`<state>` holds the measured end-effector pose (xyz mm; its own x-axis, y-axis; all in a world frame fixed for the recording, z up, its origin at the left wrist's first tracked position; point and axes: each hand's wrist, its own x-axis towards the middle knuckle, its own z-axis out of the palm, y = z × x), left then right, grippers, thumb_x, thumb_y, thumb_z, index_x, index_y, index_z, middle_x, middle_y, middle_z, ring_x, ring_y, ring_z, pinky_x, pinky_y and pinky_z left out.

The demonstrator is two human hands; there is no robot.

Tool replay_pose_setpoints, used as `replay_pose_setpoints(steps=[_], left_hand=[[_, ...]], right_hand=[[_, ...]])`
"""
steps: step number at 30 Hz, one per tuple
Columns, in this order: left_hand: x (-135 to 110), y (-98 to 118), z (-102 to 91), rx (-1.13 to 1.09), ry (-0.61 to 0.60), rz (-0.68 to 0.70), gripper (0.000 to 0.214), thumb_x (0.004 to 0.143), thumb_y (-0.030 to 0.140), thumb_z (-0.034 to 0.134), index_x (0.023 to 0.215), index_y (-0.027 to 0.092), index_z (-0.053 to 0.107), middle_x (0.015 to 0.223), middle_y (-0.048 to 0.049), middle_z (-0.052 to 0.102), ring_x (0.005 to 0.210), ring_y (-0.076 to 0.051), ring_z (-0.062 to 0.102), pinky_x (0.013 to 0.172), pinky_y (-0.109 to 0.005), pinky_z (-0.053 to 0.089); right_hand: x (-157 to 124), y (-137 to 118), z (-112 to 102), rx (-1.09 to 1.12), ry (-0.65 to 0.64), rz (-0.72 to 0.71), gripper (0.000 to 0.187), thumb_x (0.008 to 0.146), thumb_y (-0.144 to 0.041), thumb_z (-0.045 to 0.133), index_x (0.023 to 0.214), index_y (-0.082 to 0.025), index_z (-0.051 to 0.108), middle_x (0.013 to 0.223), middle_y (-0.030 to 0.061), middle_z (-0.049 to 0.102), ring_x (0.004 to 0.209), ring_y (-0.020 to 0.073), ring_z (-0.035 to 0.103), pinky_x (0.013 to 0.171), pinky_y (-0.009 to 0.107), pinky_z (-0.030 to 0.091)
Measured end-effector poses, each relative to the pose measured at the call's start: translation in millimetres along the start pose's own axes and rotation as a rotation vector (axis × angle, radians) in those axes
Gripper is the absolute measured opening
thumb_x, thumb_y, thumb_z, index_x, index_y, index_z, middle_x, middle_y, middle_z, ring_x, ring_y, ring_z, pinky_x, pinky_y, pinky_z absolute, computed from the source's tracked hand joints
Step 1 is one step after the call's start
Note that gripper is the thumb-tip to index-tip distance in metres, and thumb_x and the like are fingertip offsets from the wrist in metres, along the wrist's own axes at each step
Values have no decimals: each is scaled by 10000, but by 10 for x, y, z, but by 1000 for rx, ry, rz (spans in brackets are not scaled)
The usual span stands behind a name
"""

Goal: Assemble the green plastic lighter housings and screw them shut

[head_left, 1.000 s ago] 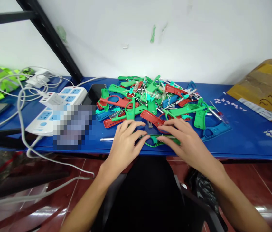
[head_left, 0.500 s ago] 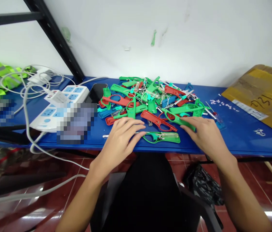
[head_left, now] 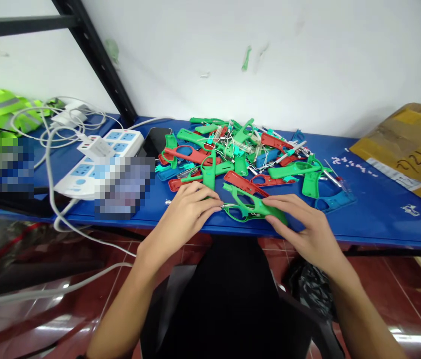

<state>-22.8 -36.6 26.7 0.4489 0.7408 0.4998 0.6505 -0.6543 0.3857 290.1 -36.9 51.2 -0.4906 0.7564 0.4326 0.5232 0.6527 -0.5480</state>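
Note:
A heap of green, red and blue plastic handle shells (head_left: pixel 247 154) with thin metal rods lies on a blue table (head_left: pixel 374 219). At the front edge lies a green handle shell (head_left: pixel 249 207) on top of another green piece. My right hand (head_left: pixel 303 227) grips its right end with fingers curled over it. My left hand (head_left: pixel 188 212) pinches a thin metal rod (head_left: pixel 225 205) at the shell's left end, fingertips pressed together.
A white power strip (head_left: pixel 101 159) with plugs and white cables sits at the left, a dark phone (head_left: pixel 156 139) beside it. A cardboard box (head_left: pixel 408 149) stands at the right. A black diagonal frame bar (head_left: pixel 94 60) rises at the back left. Red tiled floor lies below.
My right hand reached to the right into the heap, took a green shell and brought it back onto the green piece at the front edge. My left hand stayed at the rod.

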Motion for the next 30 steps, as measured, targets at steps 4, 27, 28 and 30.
replay_pose_setpoints(steps=[4,27,28,30], left_hand=[[-13,-21,-13,-37,-10,-19,200,1124,274,648,1181,223,833,1191,-47,843,1139,-253,666,1041,-470,508],[-1,128,5,25,-64,-124,271,1143,326,611,1220,252,860,1197,-81,776,1034,-254,621,939,-450,522],[-2,123,11,25,-62,-125,263,1141,324,616,1210,246,858,1195,-78,779,1038,-253,623,944,-450,520],[-4,106,26,27,-54,-129,247,1137,324,627,1196,238,851,1190,-73,787,1049,-253,630,953,-451,517]], right_hand=[[4,127,143,114,-1,50,312,1083,-254,722,1386,-328,742,1345,54,784,1233,249,745,1073,420,608],[44,200,228,4,-30,75,303,1145,-326,594,1418,-293,720,1396,100,772,1344,303,723,1164,518,601],[42,205,231,9,-23,71,301,1147,-321,592,1419,-289,716,1393,99,774,1343,298,722,1167,514,598],[36,219,225,29,-9,65,301,1149,-312,592,1427,-284,705,1388,94,778,1340,286,720,1170,502,594]])
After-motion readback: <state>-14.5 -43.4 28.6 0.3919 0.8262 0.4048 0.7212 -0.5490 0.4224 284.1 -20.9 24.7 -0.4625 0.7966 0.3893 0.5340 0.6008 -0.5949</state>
